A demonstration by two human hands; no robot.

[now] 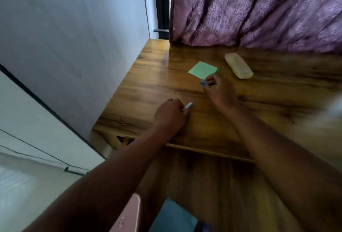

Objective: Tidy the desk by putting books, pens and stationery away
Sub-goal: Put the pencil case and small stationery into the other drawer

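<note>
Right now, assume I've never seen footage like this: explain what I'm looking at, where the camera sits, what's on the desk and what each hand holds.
There is one picture, taken by a wide-angle camera on a person's head, looking down at their own bare arms. There is no machine. The wooden desk stands against a purple curtain. On it lie a green notepad and a pale case. The left hand is closed on a small white item, perhaps an eraser. The right hand pinches something small and blue in its fingers; blur hides what it is.
</note>
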